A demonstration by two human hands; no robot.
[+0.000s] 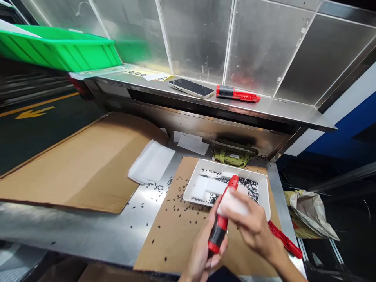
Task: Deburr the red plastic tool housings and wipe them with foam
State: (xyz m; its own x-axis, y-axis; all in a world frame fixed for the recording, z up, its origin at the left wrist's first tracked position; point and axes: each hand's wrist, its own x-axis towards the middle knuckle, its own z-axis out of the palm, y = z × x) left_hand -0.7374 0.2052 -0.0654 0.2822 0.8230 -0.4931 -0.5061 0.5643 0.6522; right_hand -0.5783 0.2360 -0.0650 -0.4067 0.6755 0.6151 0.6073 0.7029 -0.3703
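Note:
In my left hand (pixel 202 244) is a red and black tool-like device (pixel 217 235), its fingers wrapped round the lower end and its red tip tilted up over a white tray. My right hand (pixel 255 223) pinches a folded white cloth or paper wipe (pixel 233 203) and presses it against the upper part of the device. Beneath them, the white tray (pixel 190 194) holds many small black pieces (pixel 252 188), white blocks or sheets and a thin dark pen-like tool (pixel 210 177). Another red part (pixel 284 239) lies right of my right hand.
Scattered black bits dot the cardboard mat (pixel 164 243) and metal table (pixel 111 235). White sheets (pixel 152 160) lie by a large cardboard piece (pixel 73 164). A phone (pixel 190 88) and similar red-black device (pixel 236 94) rest on the shelf. A green bin (pixel 64 49) stands left; a spotted pouch (pixel 233 154) sits behind.

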